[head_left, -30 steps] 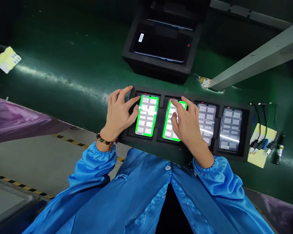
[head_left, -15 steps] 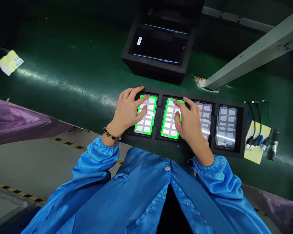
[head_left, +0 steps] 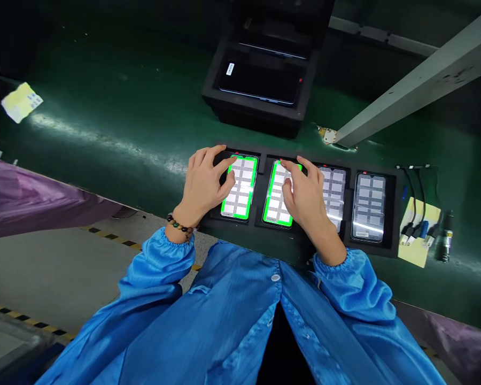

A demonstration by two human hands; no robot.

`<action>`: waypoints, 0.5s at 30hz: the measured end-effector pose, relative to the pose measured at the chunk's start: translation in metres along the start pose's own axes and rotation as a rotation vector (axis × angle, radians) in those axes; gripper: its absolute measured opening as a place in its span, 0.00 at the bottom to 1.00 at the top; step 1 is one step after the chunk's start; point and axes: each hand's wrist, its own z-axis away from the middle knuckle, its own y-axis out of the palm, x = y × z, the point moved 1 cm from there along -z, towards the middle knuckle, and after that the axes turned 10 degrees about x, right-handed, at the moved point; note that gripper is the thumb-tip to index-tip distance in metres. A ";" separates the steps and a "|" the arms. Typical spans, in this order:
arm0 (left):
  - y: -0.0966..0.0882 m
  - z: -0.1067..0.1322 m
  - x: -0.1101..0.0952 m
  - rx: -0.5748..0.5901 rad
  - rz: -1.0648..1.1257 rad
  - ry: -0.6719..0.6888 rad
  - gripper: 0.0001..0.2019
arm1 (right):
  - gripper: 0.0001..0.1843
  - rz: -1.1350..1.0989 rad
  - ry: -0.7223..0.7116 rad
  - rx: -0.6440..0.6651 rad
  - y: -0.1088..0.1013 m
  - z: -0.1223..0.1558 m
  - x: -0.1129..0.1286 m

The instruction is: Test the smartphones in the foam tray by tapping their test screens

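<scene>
Two phones (head_left: 244,190) with bright green edges lie side by side in a black tray (head_left: 391,218). The left hand (head_left: 203,183), half open and holding nothing, is over the left one. The right hand (head_left: 308,199), half open and empty too, is over the other. Two dim phones (head_left: 369,207) lie to their right. The table (head_left: 124,107) below is green.

The right hand (head_left: 307,198) hides part of the green-bordered phone (head_left: 275,198) beneath it, and we cannot tell whether the two touch; we cannot read the tiny white label (head_left: 230,69), and the right edge cuts off the grey post (head_left: 420,83)
</scene>
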 end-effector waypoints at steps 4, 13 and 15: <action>-0.002 0.006 0.000 -0.028 0.010 -0.008 0.21 | 0.28 -0.002 -0.055 0.041 0.000 -0.003 0.001; -0.001 0.010 0.002 -0.047 0.027 0.022 0.18 | 0.27 0.040 0.022 -0.017 -0.007 0.007 -0.011; -0.001 0.008 0.002 -0.024 0.036 0.048 0.19 | 0.26 0.045 0.027 -0.019 -0.009 0.012 -0.013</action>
